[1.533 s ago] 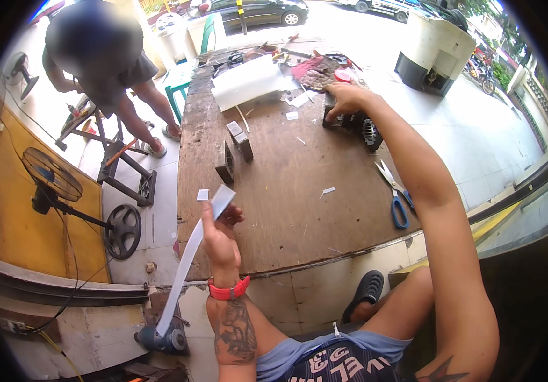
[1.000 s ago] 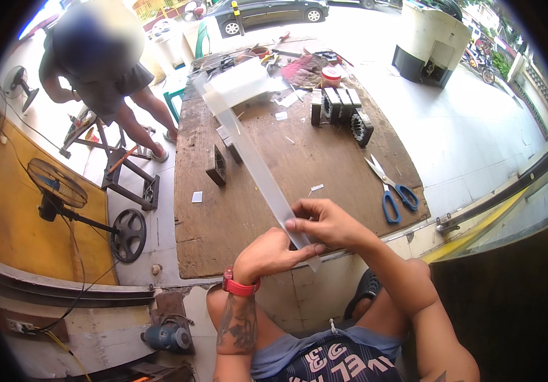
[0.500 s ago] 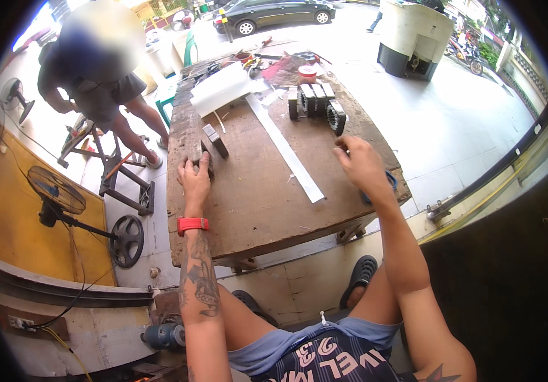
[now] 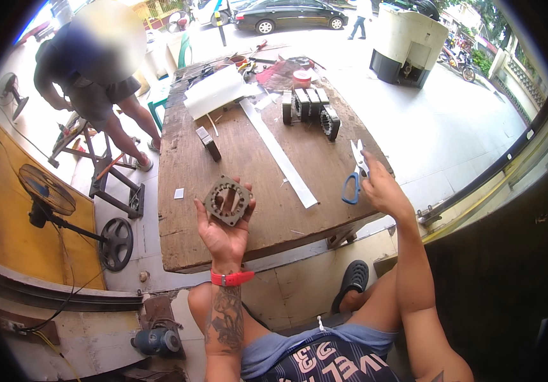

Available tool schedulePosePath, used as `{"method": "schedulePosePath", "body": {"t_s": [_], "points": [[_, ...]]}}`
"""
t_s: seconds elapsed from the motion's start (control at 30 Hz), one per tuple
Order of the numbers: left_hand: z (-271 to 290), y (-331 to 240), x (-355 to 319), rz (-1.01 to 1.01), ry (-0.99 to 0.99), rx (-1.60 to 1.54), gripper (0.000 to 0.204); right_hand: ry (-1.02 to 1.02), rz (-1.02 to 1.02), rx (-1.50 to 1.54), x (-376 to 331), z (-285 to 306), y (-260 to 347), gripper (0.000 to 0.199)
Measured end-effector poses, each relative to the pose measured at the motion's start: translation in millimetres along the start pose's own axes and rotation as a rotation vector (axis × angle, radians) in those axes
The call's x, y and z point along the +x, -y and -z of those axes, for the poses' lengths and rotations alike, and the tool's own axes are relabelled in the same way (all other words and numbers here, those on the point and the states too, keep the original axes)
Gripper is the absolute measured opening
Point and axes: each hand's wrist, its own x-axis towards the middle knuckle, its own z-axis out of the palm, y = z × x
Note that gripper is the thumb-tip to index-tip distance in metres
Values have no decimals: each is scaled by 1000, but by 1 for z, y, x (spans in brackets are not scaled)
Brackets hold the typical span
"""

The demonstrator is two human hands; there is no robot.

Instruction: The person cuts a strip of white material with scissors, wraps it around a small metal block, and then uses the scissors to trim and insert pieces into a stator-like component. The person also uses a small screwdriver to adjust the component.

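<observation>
Left hand (image 4: 223, 239): fingers curled round metal ring core (image 4: 214, 202), centre-left of frame | right hand (image 4: 382, 189): over scissors (image 4: 359, 158), right of centre (grip hidden, can't tell) | risk, I reckon: loose cradle drops core; scissors nick fingertips

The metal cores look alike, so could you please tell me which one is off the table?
The metal core in the left hand; the others all stand on the wooden table.
</observation>
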Motion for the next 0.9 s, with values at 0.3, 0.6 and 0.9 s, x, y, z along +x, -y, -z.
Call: {"method": "schedulePosePath", "body": {"t_s": [0.3, 0.6, 0.9], "points": [[-1, 12, -14, 152, -65, -185, 78, -134, 78, 954, 12, -37, 53, 52], [-5, 17, -17, 158, -40, -132, 81, 97, 248, 857, -43, -68, 109, 33], [-10, 34, -22, 56, -124, -61, 76, 60, 449, 601, -54, -73, 97, 27]]}}
